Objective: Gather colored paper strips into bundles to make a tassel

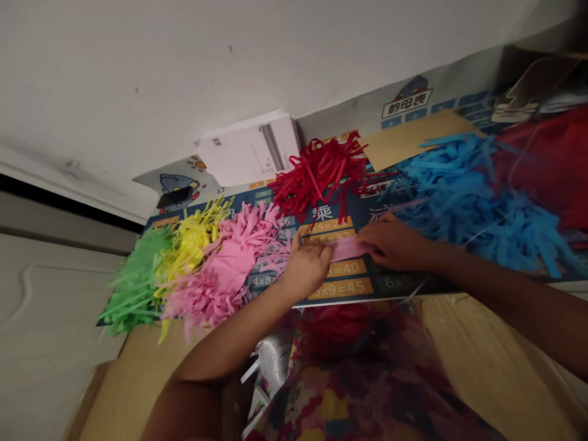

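Observation:
A narrow band of pink fringed paper lies stretched between my two hands, just above the printed mat. My left hand is closed on its left end, thumb pointing up. Its right end is in the closed fingers of my right hand. Pale pink strands show beyond both hands. Left of my left hand lies a pile of pink fringed paper, with yellow and green fringed piles farther left. A dark red fringed bundle sits just beyond my hands.
Blue fringed paper spreads to the right, beside red material. A white box leans at the wall, near a dark phone-like object. Tan card lies at the back. A silvery spool is below the table edge.

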The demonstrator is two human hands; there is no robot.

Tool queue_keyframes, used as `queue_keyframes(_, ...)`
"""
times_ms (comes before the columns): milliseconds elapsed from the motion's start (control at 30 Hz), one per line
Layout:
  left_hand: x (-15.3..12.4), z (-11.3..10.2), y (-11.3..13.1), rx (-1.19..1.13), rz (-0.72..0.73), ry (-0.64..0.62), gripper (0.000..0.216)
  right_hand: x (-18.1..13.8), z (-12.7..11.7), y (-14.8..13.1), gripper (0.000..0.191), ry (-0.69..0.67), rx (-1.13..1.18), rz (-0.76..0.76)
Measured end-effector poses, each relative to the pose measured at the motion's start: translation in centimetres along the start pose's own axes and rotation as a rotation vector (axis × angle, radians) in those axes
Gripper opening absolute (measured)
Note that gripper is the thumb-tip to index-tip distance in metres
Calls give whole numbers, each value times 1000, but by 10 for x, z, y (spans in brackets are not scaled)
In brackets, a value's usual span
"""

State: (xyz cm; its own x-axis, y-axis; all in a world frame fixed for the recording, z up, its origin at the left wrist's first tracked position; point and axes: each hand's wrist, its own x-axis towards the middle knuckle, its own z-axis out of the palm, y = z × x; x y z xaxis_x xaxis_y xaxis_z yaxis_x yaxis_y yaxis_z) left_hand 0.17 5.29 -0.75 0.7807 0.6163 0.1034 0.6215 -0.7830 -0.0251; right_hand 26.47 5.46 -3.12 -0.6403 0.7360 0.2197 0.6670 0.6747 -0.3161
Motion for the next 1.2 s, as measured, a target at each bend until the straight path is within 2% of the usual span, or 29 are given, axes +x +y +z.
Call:
queue_keyframes(200,-10,14,-16,-286,-114,148,19,1,5,11,24,39,108,8)
queue_keyframes(333,-9,14,-20,-387,-142,143,15,2,5,8,27,42,40,-7)
queue_keyframes(433,-10,13,-21,-410,-148,123,17,3,8,7,16,67,-8,-1)
queue_keyframes(533,-11,12,-23,-443,-165,103,18,5,10,12,23,64,52,62)
queue_keyframes(600,-9,11,-26,-471,-210,94,17,10,9,15,25,2,111,122)
queue_keyframes(800,5,6,-25,-390,-356,28,22,30,1,10,21,-197,-25,283)
queue_keyframes(1000,14,7,-22,-303,-391,-24,24,35,0,7,19,-225,-25,349)
queue_keyframes(1200,16,8,-21,-232,-396,-41,25,36,4,8,20,-219,-38,349)
